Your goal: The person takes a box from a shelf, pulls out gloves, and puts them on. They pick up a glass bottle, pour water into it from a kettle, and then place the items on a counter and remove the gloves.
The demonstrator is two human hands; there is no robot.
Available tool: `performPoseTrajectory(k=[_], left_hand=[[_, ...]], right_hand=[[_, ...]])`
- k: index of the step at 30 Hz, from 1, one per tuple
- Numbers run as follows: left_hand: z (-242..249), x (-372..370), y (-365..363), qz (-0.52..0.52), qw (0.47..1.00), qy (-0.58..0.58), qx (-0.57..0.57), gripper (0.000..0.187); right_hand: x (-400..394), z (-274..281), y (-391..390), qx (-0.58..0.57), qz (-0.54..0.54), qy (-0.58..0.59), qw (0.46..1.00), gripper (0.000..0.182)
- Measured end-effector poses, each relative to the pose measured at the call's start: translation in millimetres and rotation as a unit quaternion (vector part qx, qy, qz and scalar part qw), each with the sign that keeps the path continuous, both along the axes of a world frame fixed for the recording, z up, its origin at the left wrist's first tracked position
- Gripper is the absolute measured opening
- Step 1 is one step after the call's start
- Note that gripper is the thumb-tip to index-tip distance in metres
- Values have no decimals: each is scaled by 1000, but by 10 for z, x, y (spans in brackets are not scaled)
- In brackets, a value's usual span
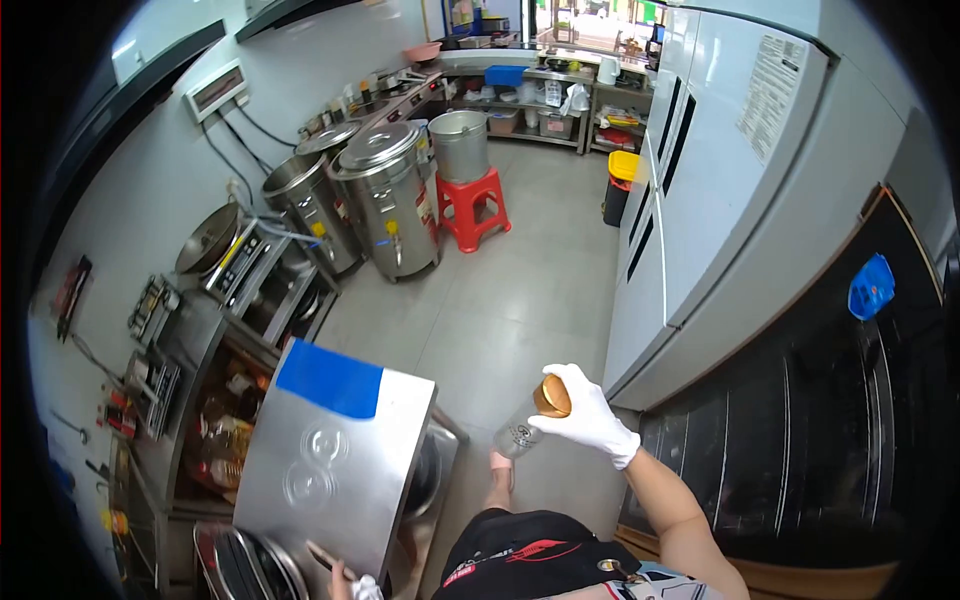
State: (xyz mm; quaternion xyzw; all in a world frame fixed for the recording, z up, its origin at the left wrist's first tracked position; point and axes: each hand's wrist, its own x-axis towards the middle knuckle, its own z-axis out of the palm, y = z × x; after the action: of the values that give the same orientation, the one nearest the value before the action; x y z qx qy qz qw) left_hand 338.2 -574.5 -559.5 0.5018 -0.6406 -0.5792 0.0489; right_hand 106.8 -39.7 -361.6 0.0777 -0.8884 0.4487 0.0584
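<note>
From up by the person's head, I look down and see the right hand [595, 425] in a white glove. Its fingers are wrapped around the top end of a clear jar [518, 437], by the gold lid [553, 397]. The jar leans away from the fingers, with its bottom end low and off to their left. Nothing is under it but the gray floor [455, 335] and, just below, a foot [501, 470] in a pink shoe.

That makes me a bit worried. The jar looks smooth and the glove might be slippery, so it could slide out, drop and hit that foot or break. The hand seems to hold on mostly near the lid. If the lid is loose, I think the jar part could fall off by itself. I can't tell how tight it is.

The shiny metal table [395, 435] is to the left of those fingers, with a gap between. If the hand swings that way too low, the jar could bang on the edge.

The left hand [342, 583] is at the near end of the table, beside some dark pans [245, 565]. I can't tell if its fingers are holding something. If it bumps the pans, they might tip with a clatter.
</note>
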Motion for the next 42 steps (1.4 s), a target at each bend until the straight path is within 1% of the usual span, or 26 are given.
performPoseTrajectory(k=[1,3,6,8,13,17,18,19,20,21,23,24,25,27,28,29,31,33,34,35,37,38,39,40,41,42], left_hand=[[121,-165,103,-16,1000,22,9,48],[324,-769,221,-50,996,64,28,49],[630,-1788,536,-96,984,134,71,52],[834,-2516,816,-116,970,190,97,53],[1389,-4429,1530,-180,922,312,142,58],[1548,-5882,2277,-224,873,394,182,61],[1473,-6245,2500,-227,872,393,184,61],[1363,-6616,2737,-251,872,369,201,70],[1345,-6952,2960,-274,872,343,216,79],[1418,-7292,3302,-276,869,347,218,79],[1605,-7832,3898,-287,891,257,241,78],[1057,-8222,3825,-281,882,257,276,75],[929,-8533,3883,-282,881,258,278,75],[745,-9118,4106,-381,877,201,213,71],[683,-9421,4245,-386,884,180,193,71],[692,-9720,4406,-388,883,181,193,71],[740,-10308,4763,-412,885,161,145,70],[889,-11025,5185,-430,878,147,148,69],[939,-11394,5382,-445,874,131,148,69],[885,-11778,5555,-451,871,127,149,69],[777,-12634,5914,-434,889,112,91,67],[794,-13057,6183,-443,885,116,86,71],[858,-13487,6479,-461,869,130,128,67],[960,-13925,6799,-503,848,118,119,64],[1127,-14321,7125,-544,826,104,106,61],[1152,-14717,7434,-577,803,84,120,59]], right_hand=[[-282,-9,50,-6,4,2,1000,70],[-844,-60,151,-3,-8,3,1000,69],[-1641,34,363,-19,-31,-4,999,69],[-2151,60,539,-65,-47,-19,997,71],[-3254,157,1203,-88,-114,-11,990,70],[-4212,105,1830,-51,-152,7,987,69],[-4466,63,2008,-28,-152,21,988,69],[-4704,26,2193,-5,-153,32,988,70],[-4972,5,2342,-12,-161,16,987,67],[-5262,-41,2496,-9,-160,28,987,68],[-5811,-48,2791,11,-159,-9,987,69],[-6082,-52,2923,10,-161,-10,987,69],[-6354,-48,3053,15,-155,-19,988,69],[-6905,-36,3358,27,-150,-27,988,69],[-7200,-45,3512,26,-144,-28,989,70],[-7482,-62,3654,25,-139,-28,990,72],[-8042,-99,3944,23,-151,-16,988,71],[-8627,-174,4241,27,-178,22,983,70],[-8908,-191,4404,28,-184,21,982,70],[-9189,-190,4577,34,-207,34,977,70],[-9706,-176,4885,37,-253,54,965,69],[-9951,-124,5050,32,-279,34,959,67],[-10172,-56,5236,29,-304,12,952,66],[-10390,8,5447,34,-311,11,950,66],[-10588,43,5638,48,-343,22,938,66],[-10805,57,5833,59,-373,34,926,66]])
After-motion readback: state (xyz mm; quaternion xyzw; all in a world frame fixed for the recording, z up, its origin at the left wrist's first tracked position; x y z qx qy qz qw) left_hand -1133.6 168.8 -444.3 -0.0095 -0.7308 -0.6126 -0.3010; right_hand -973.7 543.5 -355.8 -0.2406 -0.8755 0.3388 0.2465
